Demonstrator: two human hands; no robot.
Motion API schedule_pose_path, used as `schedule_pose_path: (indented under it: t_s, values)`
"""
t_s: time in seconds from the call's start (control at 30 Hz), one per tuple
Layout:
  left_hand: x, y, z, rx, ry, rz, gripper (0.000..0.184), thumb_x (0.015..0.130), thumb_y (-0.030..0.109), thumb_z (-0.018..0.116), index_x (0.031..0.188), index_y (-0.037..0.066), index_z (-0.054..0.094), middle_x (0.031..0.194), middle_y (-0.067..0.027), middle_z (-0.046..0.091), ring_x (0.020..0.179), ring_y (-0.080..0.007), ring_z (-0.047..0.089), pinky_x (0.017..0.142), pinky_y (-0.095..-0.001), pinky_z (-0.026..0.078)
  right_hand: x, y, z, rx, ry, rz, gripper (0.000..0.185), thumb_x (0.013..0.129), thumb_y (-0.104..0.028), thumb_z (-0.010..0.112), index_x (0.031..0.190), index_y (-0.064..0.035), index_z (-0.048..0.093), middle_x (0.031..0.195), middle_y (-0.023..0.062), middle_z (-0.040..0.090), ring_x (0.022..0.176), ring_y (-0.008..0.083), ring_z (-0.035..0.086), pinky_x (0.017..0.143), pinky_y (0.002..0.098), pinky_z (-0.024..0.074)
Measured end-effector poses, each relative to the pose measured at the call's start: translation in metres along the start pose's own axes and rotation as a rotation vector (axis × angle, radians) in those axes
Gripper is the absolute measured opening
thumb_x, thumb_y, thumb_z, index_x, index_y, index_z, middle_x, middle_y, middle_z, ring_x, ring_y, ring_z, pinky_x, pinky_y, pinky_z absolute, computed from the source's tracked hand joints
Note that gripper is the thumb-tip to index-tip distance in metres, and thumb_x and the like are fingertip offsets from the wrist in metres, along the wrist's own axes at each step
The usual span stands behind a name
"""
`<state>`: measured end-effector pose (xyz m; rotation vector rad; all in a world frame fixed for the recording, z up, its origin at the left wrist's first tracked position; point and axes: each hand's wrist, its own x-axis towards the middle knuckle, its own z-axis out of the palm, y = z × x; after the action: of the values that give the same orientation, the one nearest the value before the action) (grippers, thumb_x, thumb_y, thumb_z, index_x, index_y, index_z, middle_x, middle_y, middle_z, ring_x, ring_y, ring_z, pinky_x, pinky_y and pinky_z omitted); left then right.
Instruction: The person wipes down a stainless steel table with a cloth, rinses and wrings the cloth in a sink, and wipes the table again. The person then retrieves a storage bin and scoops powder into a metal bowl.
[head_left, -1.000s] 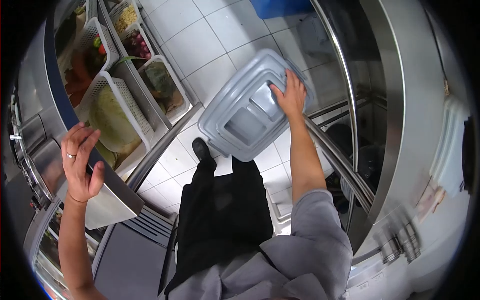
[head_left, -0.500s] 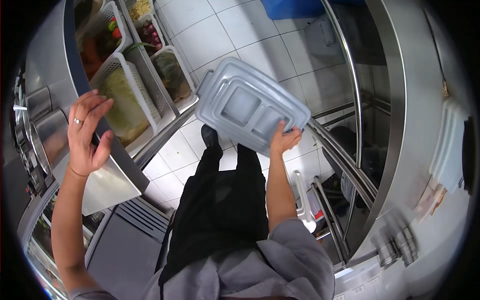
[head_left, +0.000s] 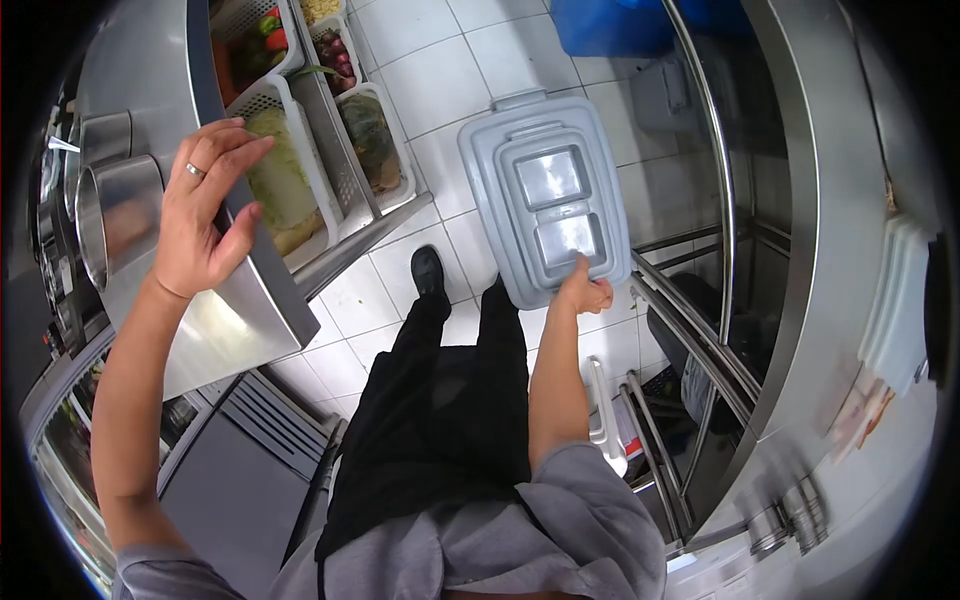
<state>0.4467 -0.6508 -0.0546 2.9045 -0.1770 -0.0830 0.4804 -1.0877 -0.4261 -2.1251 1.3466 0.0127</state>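
Note:
My right hand (head_left: 584, 288) grips the near edge of a grey plastic bin lid (head_left: 510, 200), thumb on top and fingers curled at the rim. The lid has two square recesses and is held out in front of me above the floor; whether a box sits beneath it I cannot tell. My left hand (head_left: 208, 205), with a ring on one finger, is spread over the edge of the steel counter (head_left: 255, 300) and holds nothing. Just beyond its fingertips is a white basket (head_left: 305, 165) of pale leafy vegetables, in the pulled-out drawer.
Other baskets hold red and green peppers (head_left: 272, 32), red onions (head_left: 335, 58) and a dark green squash (head_left: 368, 130). Steel pots (head_left: 120, 215) stand on the left counter. A tubular steel rack (head_left: 712, 170) lies to the right, with a blue bin (head_left: 610, 25) ahead.
My right hand has swung the lid clockwise, so its long side now points away from me. The view has shifted slightly left; my left hand remains by the counter edge.

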Motion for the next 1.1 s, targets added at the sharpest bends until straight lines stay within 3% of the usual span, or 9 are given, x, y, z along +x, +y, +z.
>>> schedule_pose_path:
  t_s: [0.2, 0.37, 0.43, 0.47, 0.57, 0.67, 0.73, 0.93, 1.1]
  values:
    - [0.003, 0.003, 0.003, -0.023, 0.083, 0.021, 0.051, 0.069, 0.017, 0.063, 0.117, -0.001, 0.065, 0.114, -0.0184, 0.059, 0.116, -0.0403, 0.054, 0.101, -0.0464, 0.043, -0.074, -0.087, -0.086, 0.867, -0.328, 0.005, 0.058, 0.081, -0.020, 0.081, 0.113, -0.0005, 0.038, 0.120, 0.0156, 0.042, 0.111, 0.0242, 0.047, 0.096, 0.0436, 0.0448]
    - [0.004, 0.004, 0.003, -0.025, 0.075, 0.011, 0.052, 0.068, 0.016, 0.062, 0.117, -0.001, 0.065, 0.113, -0.0186, 0.059, 0.117, -0.0402, 0.054, 0.102, -0.0464, 0.043, -0.085, -0.152, -0.099, 0.775, -0.462, -0.576, 0.050, 0.090, -0.019, 0.075, 0.120, -0.0056, 0.037, 0.123, 0.0100, 0.042, 0.113, 0.0189, 0.047, 0.100, 0.0357, 0.0411]
    - [0.003, 0.003, 0.003, -0.019, 0.063, 0.005, 0.051, 0.068, 0.016, 0.062, 0.117, -0.001, 0.065, 0.113, -0.0189, 0.059, 0.118, -0.0403, 0.054, 0.103, -0.0464, 0.042, -0.083, -0.197, -0.087, 0.638, -0.338, -0.917, 0.069, 0.091, -0.028, 0.074, 0.139, -0.0019, 0.031, 0.135, 0.0142, 0.037, 0.125, 0.0235, 0.038, 0.107, 0.0393, 0.0323]
    - [0.004, 0.002, 0.003, -0.016, 0.059, 0.004, 0.051, 0.069, 0.017, 0.062, 0.117, -0.002, 0.065, 0.113, -0.0190, 0.059, 0.118, -0.0404, 0.054, 0.103, -0.0464, 0.042, -0.088, -0.228, -0.090, 0.556, -0.329, -0.986, 0.072, 0.090, -0.032, 0.072, 0.142, -0.0017, 0.033, 0.153, 0.0293, 0.020, 0.145, 0.0382, 0.017, 0.112, 0.0505, 0.0263]
    - [0.004, 0.002, 0.002, 0.008, 0.038, 0.004, 0.050, 0.072, 0.019, 0.062, 0.116, -0.003, 0.065, 0.114, -0.0194, 0.060, 0.119, -0.0409, 0.054, 0.104, -0.0471, 0.041, -0.065, -0.290, -0.053, 0.397, -0.367, -1.286, 0.060, 0.093, -0.048, 0.063, 0.128, -0.0006, 0.053, 0.136, 0.0262, 0.048, 0.130, 0.0416, 0.041, 0.109, 0.0492, 0.0295]
    - [0.003, -0.001, 0.003, 0.041, 0.018, 0.008, 0.049, 0.075, 0.023, 0.061, 0.116, -0.003, 0.065, 0.116, -0.0195, 0.060, 0.121, -0.0415, 0.053, 0.104, -0.0482, 0.041, -0.059, -0.335, -0.037, 0.334, -0.410, -1.533, 0.055, 0.101, -0.045, 0.052, 0.135, -0.0019, 0.054, 0.139, 0.0231, 0.052, 0.123, 0.0376, 0.051, 0.103, 0.0437, 0.0407]
    - [0.001, -0.004, 0.002, 0.045, -0.020, 0.003, 0.049, 0.082, 0.028, 0.059, 0.118, -0.004, 0.064, 0.118, -0.0200, 0.060, 0.124, -0.0416, 0.051, 0.105, -0.0489, 0.039, -0.063, -0.351, -0.041, 0.256, -0.313, -1.501, 0.041, 0.099, -0.031, 0.051, 0.123, 0.0003, 0.061, 0.122, 0.0296, 0.062, 0.119, 0.0418, 0.057, 0.097, 0.0476, 0.0479]
    - [0.001, -0.006, 0.002, 0.080, -0.087, 0.004, 0.051, 0.089, 0.033, 0.056, 0.121, -0.006, 0.062, 0.121, -0.0217, 0.060, 0.126, -0.0418, 0.049, 0.107, -0.0495, 0.036, -0.027, -0.312, -0.030, 0.463, -0.461, -1.529, 0.050, 0.094, -0.032, 0.066, 0.133, -0.0016, 0.053, 0.132, 0.0226, 0.053, 0.125, 0.0383, 0.047, 0.103, 0.0468, 0.0385]
    - [0.004, -0.006, 0.001, 0.139, -0.105, 0.007, 0.050, 0.090, 0.036, 0.054, 0.118, -0.005, 0.065, 0.114, -0.0205, 0.061, 0.123, -0.0417, 0.052, 0.104, -0.0490, 0.040, -0.019, -0.197, -0.025, 0.383, -0.747, -1.007, 0.031, 0.093, -0.019, 0.067, 0.117, 0.0000, 0.066, 0.107, 0.0176, 0.068, 0.093, 0.0323, 0.067, 0.076, 0.0396, 0.0538]
